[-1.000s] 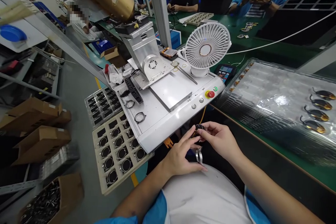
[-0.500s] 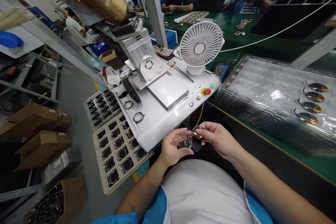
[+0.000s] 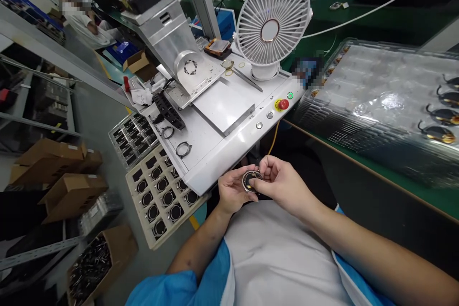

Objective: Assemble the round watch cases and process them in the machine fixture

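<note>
In front of my belly, my left hand (image 3: 234, 190) grips the rim of a round watch case (image 3: 247, 188), its fingers along the far and near sides. A dark round display module (image 3: 255, 175) with gold-coloured parts lies within the ring of the case. My right hand (image 3: 283, 181) is closed at the same piece, its thumb on the module's face and its fingers curled at the far rim. The thumb hides part of the module, so I cannot tell whether it sits flush.
Ahead stands a white machine bench (image 3: 222, 153) with a metal plate (image 3: 225, 110), a fan (image 3: 272, 24) and a red stop button (image 3: 283, 104). A beige tray (image 3: 147, 220) of round watch cases is at the left. Stacked clear trays (image 3: 373, 81) with display modules lie right.
My right hand has moved left and brought the display module from beside the watch case into its ring. The camera view has tilted down and shifted a little.
</note>
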The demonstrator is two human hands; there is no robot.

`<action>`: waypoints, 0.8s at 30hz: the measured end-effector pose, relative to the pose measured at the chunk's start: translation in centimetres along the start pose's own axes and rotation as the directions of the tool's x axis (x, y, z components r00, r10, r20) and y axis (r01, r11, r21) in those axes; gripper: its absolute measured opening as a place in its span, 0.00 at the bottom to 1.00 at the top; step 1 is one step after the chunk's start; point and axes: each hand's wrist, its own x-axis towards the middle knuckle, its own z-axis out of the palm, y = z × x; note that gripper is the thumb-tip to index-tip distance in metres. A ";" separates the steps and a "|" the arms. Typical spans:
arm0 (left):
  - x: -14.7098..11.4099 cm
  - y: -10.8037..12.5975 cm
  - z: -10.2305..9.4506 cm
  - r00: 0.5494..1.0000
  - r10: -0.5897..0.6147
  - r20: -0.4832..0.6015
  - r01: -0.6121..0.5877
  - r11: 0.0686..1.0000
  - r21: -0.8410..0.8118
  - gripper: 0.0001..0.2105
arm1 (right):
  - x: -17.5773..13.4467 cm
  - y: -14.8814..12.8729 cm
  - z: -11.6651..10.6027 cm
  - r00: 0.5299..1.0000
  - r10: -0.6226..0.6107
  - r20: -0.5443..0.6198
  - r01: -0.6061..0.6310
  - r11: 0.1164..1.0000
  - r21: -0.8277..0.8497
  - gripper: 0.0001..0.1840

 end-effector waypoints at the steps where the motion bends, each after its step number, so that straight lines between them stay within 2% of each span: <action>1: -0.1 -0.1 -0.1 1.000 -0.005 -0.013 0.005 1.000 0.016 0.33 | 0.0 -0.1 0.1 1.000 -0.002 0.006 0.002 1.000 -0.003 0.20; 9: -0.1 0.0 -0.1 1.000 0.006 -0.024 -0.005 0.999 0.034 0.33 | 0.0 0.0 0.3 1.000 -0.016 -0.015 0.015 1.000 -0.022 0.17; 15: 0.0 0.1 0.3 0.999 0.020 -0.034 -0.019 1.000 0.010 0.31 | 0.3 0.5 0.3 1.000 0.016 0.012 -0.016 0.999 0.042 0.21; 19: -0.3 0.1 0.3 0.997 0.001 -0.083 0.001 1.000 0.018 0.31 | 0.7 0.6 -0.2 0.992 0.108 0.061 -0.114 0.987 0.114 0.28; 22: -0.5 0.0 0.2 0.996 0.008 -0.090 -0.005 0.999 0.038 0.30 | 1.1 0.9 -1.0 0.971 0.213 0.106 -0.215 0.977 0.009 0.29; 24: -0.6 0.0 0.1 0.996 0.006 -0.085 0.001 0.997 0.077 0.30 | 1.2 1.0 -1.4 0.962 0.236 0.137 -0.229 0.971 -0.070 0.28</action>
